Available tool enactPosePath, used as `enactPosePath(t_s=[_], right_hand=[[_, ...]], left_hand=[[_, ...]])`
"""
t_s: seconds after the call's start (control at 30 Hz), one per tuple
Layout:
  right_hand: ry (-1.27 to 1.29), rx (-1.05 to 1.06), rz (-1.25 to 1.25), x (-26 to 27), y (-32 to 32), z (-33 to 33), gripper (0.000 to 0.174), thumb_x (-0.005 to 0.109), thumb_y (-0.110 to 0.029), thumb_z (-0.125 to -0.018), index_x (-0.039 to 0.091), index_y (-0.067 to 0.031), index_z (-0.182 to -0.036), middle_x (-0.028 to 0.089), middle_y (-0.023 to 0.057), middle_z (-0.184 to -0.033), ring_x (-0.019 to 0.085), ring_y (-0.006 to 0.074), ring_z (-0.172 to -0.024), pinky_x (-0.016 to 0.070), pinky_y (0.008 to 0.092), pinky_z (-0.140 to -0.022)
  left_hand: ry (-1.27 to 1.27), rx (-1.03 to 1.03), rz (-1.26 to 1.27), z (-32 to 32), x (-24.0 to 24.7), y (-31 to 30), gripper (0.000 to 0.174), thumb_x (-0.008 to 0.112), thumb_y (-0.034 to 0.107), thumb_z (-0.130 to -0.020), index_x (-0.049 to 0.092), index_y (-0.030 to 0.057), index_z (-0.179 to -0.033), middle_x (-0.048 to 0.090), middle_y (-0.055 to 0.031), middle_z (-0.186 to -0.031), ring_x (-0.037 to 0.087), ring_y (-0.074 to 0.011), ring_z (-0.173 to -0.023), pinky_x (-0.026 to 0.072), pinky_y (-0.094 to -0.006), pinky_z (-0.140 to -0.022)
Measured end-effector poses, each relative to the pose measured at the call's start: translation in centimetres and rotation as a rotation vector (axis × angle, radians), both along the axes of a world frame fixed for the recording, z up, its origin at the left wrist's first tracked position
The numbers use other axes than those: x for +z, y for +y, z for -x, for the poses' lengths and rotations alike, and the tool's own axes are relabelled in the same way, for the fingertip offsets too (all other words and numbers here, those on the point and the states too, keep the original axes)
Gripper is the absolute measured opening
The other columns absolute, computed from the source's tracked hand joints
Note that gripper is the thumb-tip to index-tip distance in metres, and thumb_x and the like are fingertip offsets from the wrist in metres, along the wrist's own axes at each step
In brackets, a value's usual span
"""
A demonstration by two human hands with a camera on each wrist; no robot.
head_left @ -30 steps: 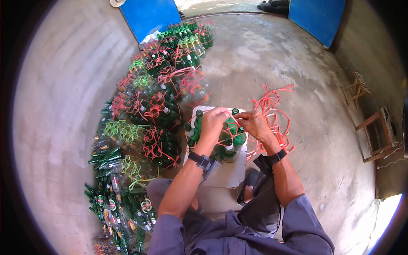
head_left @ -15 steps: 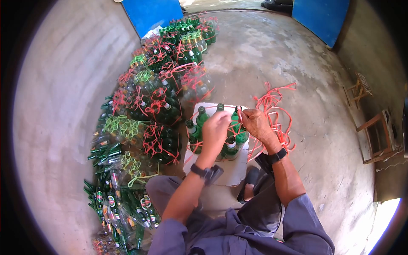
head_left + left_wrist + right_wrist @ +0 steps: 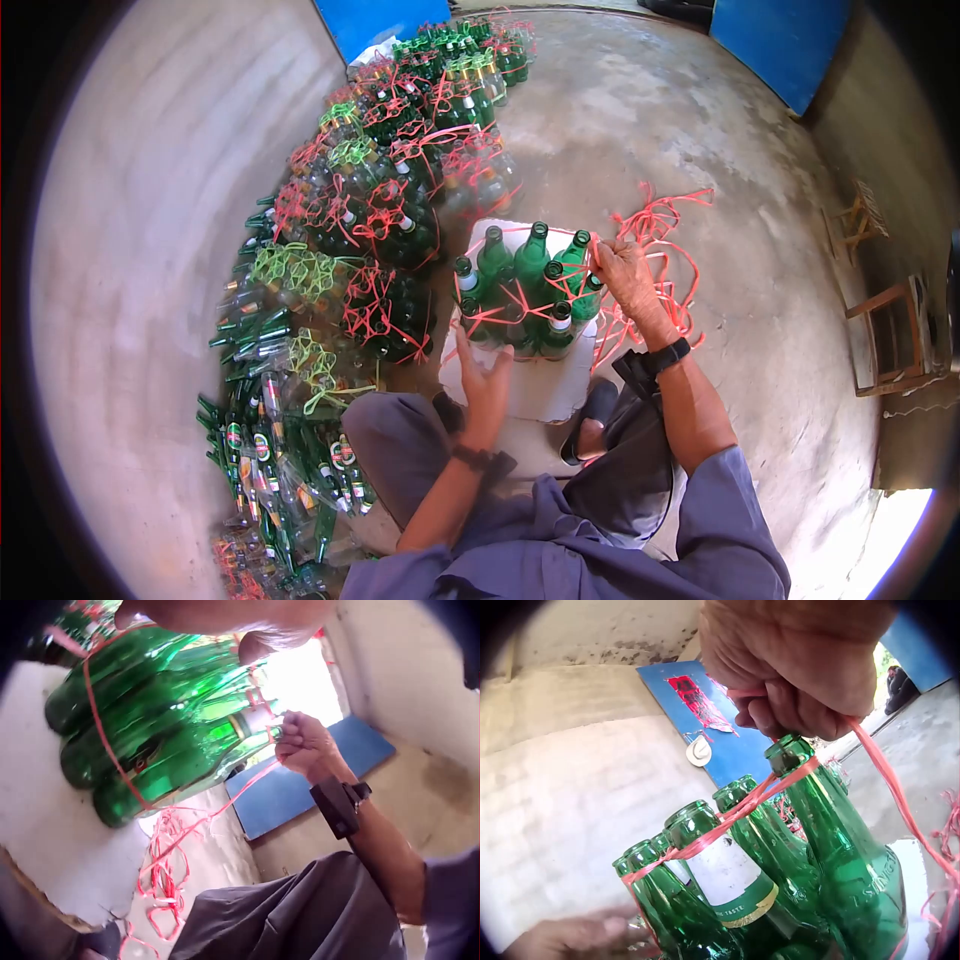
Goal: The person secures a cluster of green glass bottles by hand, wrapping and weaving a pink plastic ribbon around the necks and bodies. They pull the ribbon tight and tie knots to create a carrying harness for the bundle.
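Observation:
A cluster of green glass bottles (image 3: 530, 285) (image 3: 165, 727) (image 3: 735, 877) stands on a white board (image 3: 530, 395) on the concrete floor. A red string (image 3: 885, 772) (image 3: 180, 825) loops round the necks and bodies. My right hand (image 3: 620, 272) (image 3: 300, 739) (image 3: 795, 667) grips this string at the top of the rightmost bottle neck and holds it taut. Its tail trails into a loose red pile (image 3: 665, 260) on the floor. My left hand (image 3: 487, 372) (image 3: 577, 937) rests with straight fingers against the near base of the cluster.
Many tied bundles of bottles (image 3: 390, 200) in red and green string fill the floor to the left. Loose bottles (image 3: 270, 480) lie near my left knee. A sandal (image 3: 595, 410) sits by the board. Wooden stools (image 3: 900, 330) stand at right, a blue door (image 3: 780, 40) behind.
My left hand has dropped from the bottle tops to the near base of the cluster. My right hand has stayed at the rightmost neck with the string.

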State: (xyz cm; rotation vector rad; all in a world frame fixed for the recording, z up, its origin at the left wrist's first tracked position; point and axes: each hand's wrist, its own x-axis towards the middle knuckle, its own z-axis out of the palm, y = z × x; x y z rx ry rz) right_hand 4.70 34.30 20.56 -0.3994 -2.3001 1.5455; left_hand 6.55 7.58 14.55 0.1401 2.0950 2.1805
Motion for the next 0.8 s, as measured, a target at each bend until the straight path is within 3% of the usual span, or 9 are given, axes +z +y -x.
enactPosePath(t_s=[0.13, 0.2, 0.3, 0.33, 0.43, 0.47, 0.6, 0.7, 0.8], right_hand=[[0.070, 0.051, -0.038, -0.3, 0.1, 0.0, 0.025, 0.054, -0.013, -0.096, 0.057, 0.0037, -0.078, 0.045, 0.0036, -0.061, 0.040, 0.0088, -0.057, 0.0363, 0.0294, -0.052], [0.115, 0.070, -0.272, 0.0, 0.0, -0.2, 0.025, 0.055, -0.014, -0.092, 0.059, 0.0023, -0.073, 0.057, 0.0129, -0.063, 0.051, 0.0143, -0.056, 0.0435, 0.0322, -0.054], [0.099, 0.071, -0.257, 0.9, -1.4, -1.4, 0.030, 0.057, -0.018, -0.094, 0.056, 0.0009, -0.072, 0.056, 0.0088, -0.062, 0.048, 0.0115, -0.055, 0.0404, 0.0297, -0.052], [0.000, 0.032, -0.037, 0.3, -2.0, -1.6, 0.036, 0.054, -0.022, -0.099, 0.054, -0.0007, -0.071, 0.053, 0.0037, -0.061, 0.045, 0.0088, -0.056, 0.0375, 0.0288, -0.051], [-0.020, 0.002, -0.083, 0.2, -5.0, -2.9, 0.040, 0.052, -0.026, -0.102, 0.054, -0.0027, -0.069, 0.052, -0.0001, -0.063, 0.043, 0.0065, -0.057, 0.0349, 0.0272, -0.051], [-0.110, -0.028, 0.457, 2.3, -7.2, -3.4, 0.042, 0.051, -0.029, -0.103, 0.056, -0.0046, -0.069, 0.052, -0.0007, -0.062, 0.042, 0.0061, -0.057, 0.0349, 0.0258, -0.052], [-0.018, 0.079, 0.605, 1.6, -10.6, -4.1, 0.039, 0.055, -0.033, -0.104, 0.062, -0.0049, -0.077, 0.053, -0.0020, -0.063, 0.045, 0.0067, -0.055, 0.0350, 0.0230, -0.050], [-0.038, 0.138, 0.502, 0.7, -12.5, -4.6, 0.042, 0.051, -0.035, -0.105, 0.063, -0.0042, -0.079, 0.055, -0.0011, -0.066, 0.047, 0.0065, -0.058, 0.0370, 0.0228, -0.053], [0.046, 0.185, 0.684, 0.8, -14.7, -4.7, 0.036, 0.048, -0.026, -0.107, 0.060, -0.0021, -0.083, 0.053, -0.0021, -0.071, 0.044, 0.0057, -0.063, 0.0376, 0.0234, -0.058]], left_hand=[[0.026, 0.053, -0.005, 0.5, -1.6, 0.7, 0.084, 0.066, 0.012, -0.095, 0.013, 0.0024, -0.159, 0.028, -0.0141, -0.159, 0.030, -0.0237, -0.144, 0.0266, -0.0334, -0.116], [-0.050, 0.044, -0.049, 1.2, -1.0, 0.4, 0.080, 0.059, 0.032, -0.101, 0.013, 0.0030, -0.159, 0.028, -0.0191, -0.159, 0.026, -0.0255, -0.147, 0.0222, -0.0338, -0.117], [-0.010, 0.053, -0.049, 3.2, -2.1, 0.1, 0.075, 0.051, 0.037, -0.104, 0.013, 0.0021, -0.158, 0.029, -0.0190, -0.159, 0.028, -0.0251, -0.146, 0.0236, -0.0331, -0.117], [-0.033, 0.047, -0.150, 4.2, -2.6, 0.0, 0.076, 0.053, 0.037, -0.103, 0.015, 0.0013, -0.158, 0.032, -0.0180, -0.156, 0.032, -0.0250, -0.143, 0.0251, -0.0322, -0.116], [-0.120, 0.045, -0.100, 8.4, -3.6, -0.7, 0.069, 0.056, 0.037, -0.101, 0.026, 0.0102, -0.157, 0.031, -0.0109, -0.155, 0.038, -0.0179, -0.136, 0.0321, -0.0326, -0.110], [-0.210, 0.074, -0.063, 9.4, -2.0, -0.5, 0.071, 0.057, 0.034, -0.101, 0.024, 0.0083, -0.158, 0.037, -0.0139, -0.153, 0.040, -0.0217, -0.137, 0.0298, -0.0305, -0.112], [-0.315, -0.046, -0.239, 14.5, -3.9, -1.4, 0.063, 0.063, 0.024, -0.095, 0.040, 0.0105, -0.152, 0.056, -0.0053, -0.136, 0.052, -0.0162, -0.124, 0.0408, -0.0309, -0.103], [-0.342, -0.187, -0.353, 15.5, -3.2, -0.9, 0.055, 0.061, 0.029, -0.097, 0.047, 0.0118, -0.147, 0.060, -0.0031, -0.129, 0.060, -0.0158, -0.113, 0.0473, -0.0306, -0.095], [-0.417, -0.254, -0.278, 17.1, -1.9, -0.2, 0.047, 0.055, 0.032, -0.100, 0.053, 0.0117, -0.143, 0.062, -0.0032, -0.126, 0.063, -0.0160, -0.106, 0.0496, -0.0282, -0.091]])
